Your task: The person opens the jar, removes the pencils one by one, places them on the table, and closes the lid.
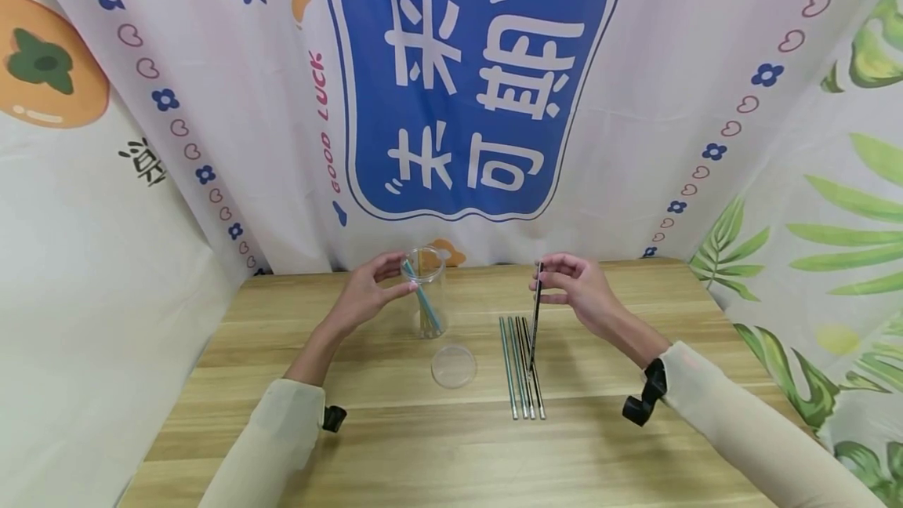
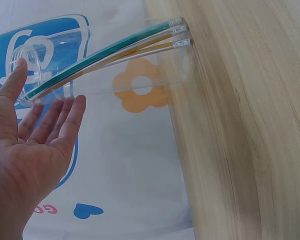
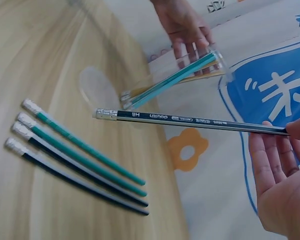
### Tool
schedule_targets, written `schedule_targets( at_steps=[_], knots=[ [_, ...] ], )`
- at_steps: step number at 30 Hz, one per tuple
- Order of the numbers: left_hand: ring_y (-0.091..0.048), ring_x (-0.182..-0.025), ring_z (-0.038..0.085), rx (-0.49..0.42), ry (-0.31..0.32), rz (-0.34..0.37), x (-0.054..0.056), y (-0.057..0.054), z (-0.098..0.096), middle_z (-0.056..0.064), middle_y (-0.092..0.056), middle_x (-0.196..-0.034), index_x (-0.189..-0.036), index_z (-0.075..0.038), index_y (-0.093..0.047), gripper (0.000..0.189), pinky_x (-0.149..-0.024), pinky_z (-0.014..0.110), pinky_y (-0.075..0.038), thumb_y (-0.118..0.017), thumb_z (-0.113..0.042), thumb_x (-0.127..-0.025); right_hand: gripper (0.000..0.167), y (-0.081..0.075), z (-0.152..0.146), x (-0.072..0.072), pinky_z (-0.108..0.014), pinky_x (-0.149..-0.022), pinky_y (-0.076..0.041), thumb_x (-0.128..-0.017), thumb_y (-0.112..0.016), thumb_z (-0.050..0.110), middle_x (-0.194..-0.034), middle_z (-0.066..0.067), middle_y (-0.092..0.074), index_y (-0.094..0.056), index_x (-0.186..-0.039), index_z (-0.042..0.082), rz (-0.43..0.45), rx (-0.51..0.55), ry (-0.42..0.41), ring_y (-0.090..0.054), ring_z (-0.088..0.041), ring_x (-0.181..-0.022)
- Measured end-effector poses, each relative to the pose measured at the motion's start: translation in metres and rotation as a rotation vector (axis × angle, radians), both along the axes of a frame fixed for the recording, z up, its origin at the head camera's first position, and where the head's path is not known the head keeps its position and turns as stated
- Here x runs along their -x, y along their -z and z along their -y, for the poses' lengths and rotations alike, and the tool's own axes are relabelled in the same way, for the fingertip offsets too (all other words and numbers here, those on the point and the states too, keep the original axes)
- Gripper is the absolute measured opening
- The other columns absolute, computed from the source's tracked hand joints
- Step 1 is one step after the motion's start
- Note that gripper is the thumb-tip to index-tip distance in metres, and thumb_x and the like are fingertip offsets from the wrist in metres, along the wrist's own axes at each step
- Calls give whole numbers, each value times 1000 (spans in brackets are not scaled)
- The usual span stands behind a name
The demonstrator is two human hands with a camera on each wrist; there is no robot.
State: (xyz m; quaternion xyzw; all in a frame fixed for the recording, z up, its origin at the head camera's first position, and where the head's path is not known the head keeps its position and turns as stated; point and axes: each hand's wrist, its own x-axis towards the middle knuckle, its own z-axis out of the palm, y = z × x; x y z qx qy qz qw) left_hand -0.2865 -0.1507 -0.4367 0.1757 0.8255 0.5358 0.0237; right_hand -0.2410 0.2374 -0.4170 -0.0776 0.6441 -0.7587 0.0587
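Observation:
My left hand (image 1: 364,292) holds a clear plastic jar (image 1: 440,300) near its rim, thumb on one side and fingers on the other. Inside the upright jar lean teal pencils (image 2: 110,54) and yellow pencils (image 2: 140,49), eraser ends at the bottom. With thumb and fingers, my right hand (image 1: 582,288) pinches a black pencil (image 3: 190,121) by the end opposite its eraser. The pencil hangs nearly upright, eraser end down, over a row of pencils on the table. That row has two teal pencils (image 3: 90,143) and two black pencils (image 3: 80,179), lying side by side.
A round clear lid (image 1: 454,367) lies flat on the wooden table (image 1: 395,445), between the jar and the pencil row. Behind the table's far edge hangs a printed curtain (image 1: 282,210), close behind the jar. More printed cloth (image 1: 832,273) hangs at the sides.

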Motion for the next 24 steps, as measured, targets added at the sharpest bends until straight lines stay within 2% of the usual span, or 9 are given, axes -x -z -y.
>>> schedule_targets(
  at_steps=[6, 11, 20, 24],
  knots=[
    [-58, -138, 38, -2, -1, 4, -1, 1, 0, 19, -60, -149, -153, -3, -52, 70, -114, 49, -52, -84, -24, -94, 18, 15, -8, -5, -50, -91, -64, -102, -66, -2, -106, -8, -75, -67, -120, 0, 29, -67, -10, -77, -22, -96],
    [-58, -138, 37, 4, -5, 8, -2, 0, 0, 18, -60, -148, -153, -4, -52, 71, -114, 50, -51, -84, -26, -94, 28, 25, -14, -10, -48, -89, -65, -102, -64, -3, -107, -11, -75, -61, -129, -9, 49, -105, -11, -77, -21, -94],
    [-57, -139, 37, 11, -6, 11, -2, -2, 0, 18, -59, -150, -154, -4, -51, 72, -114, 48, -51, -84, -27, -94, 30, 39, -21, -15, -49, -91, -64, -101, -66, -3, -109, -13, -73, -60, -129, -11, 92, -140, -2, -77, -27, -98],
    [-57, -139, 38, 3, -3, 10, -1, -1, 0, 18, -60, -149, -154, -4, -51, 72, -115, 52, -50, -84, -26, -94, 29, 44, -23, -16, -47, -89, -65, -102, -65, -3, -110, -15, -72, -60, -128, -11, 95, -154, 1, -77, -27, -98]
  ],
)
